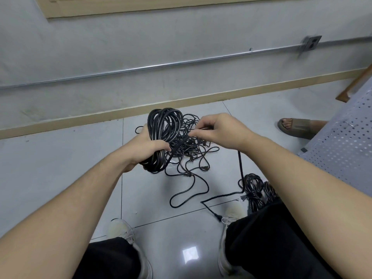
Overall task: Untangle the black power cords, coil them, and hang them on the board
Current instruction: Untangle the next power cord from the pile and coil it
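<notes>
From my feed, the left hand (147, 148) is wrapped tight around a fat coil of black power cord (164, 127), held up over the tangled cords (193, 154) on the tile floor (60, 178). The right hand (219, 130) pinches a strand beside the coil — two finished bundles (254, 188) lie near the right shoe (231, 214).

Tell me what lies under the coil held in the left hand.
Under the coil gripped by the left hand, a loose tangle of black cords spreads over the tiled floor. Whatever sits directly beneath the coil and hand is hidden.
</notes>
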